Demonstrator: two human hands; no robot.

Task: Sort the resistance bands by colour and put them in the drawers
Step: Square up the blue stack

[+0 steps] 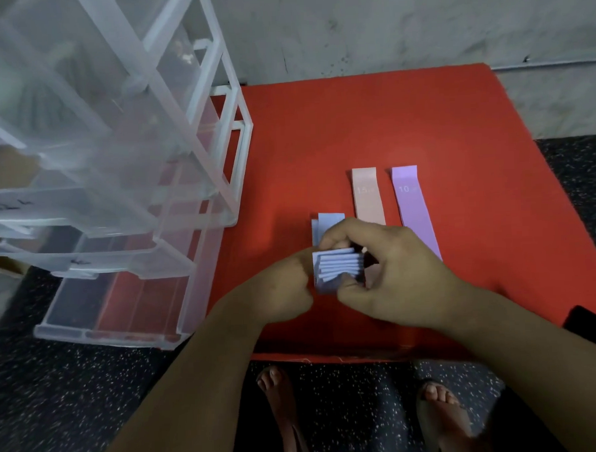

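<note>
On red tabletop (354, 129), clear drawer unit (135, 164) stands at left edge w/ lower drawers pulled out. Near front-centre, left hand (282, 287) pinches folded blue bands (338, 265) at their left side; right hand (393, 273) curls round them, thumb below. Purple band (414, 208) & pink band (368, 203) lie flat side by side just behind, not touching.

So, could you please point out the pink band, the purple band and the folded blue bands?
pink band (370, 209): head view, on the strip below its printed number.
purple band (413, 218): head view, on the strip below its printed number.
folded blue bands (338, 265): head view, on the stacked folded edges.
</note>
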